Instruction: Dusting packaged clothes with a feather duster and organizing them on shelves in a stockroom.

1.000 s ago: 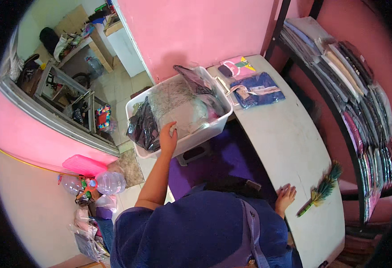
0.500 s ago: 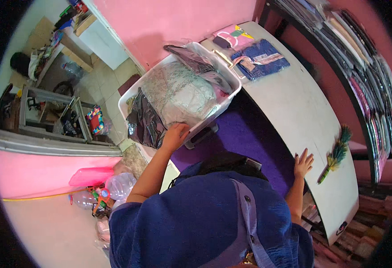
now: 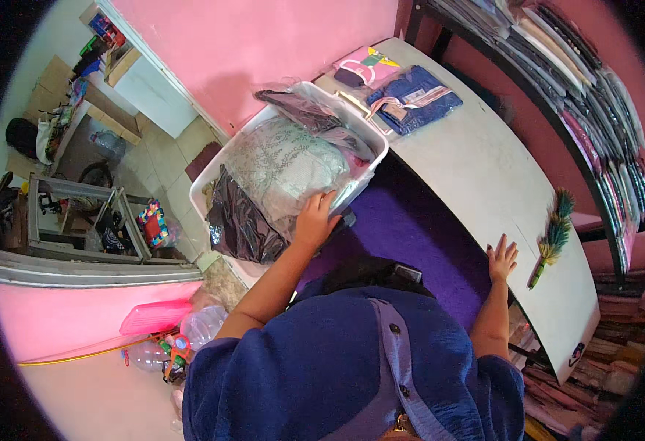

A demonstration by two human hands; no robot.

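My left hand (image 3: 314,220) is at the near side of a white plastic bin (image 3: 203,176), its fingers over the rim and its thumb on the outer side. In the bin lie a clear plastic-wrapped pale patterned bundle (image 3: 289,158), a black plastic bag (image 3: 238,220) and a dark plastic-wrapped piece (image 3: 293,106) at the far end. My right hand (image 3: 502,259) rests flat on a white tabletop (image 3: 455,169), fingers spread, holding nothing. Close to it lies a green feathery sprig with a yellowish base (image 3: 553,239).
Folded blue clothing in plastic (image 3: 418,101) and a pink package (image 3: 370,66) lie at the table's far end. A rack of bagged garments (image 3: 580,88) stands right. Purple cloth (image 3: 403,228) is below the bin and table. Clear plastic bottles (image 3: 205,323) stand left, by a doorway.
My left hand has slid right along the bin's near rim. My right hand stays flat on the tabletop. The whole view has shifted slightly.
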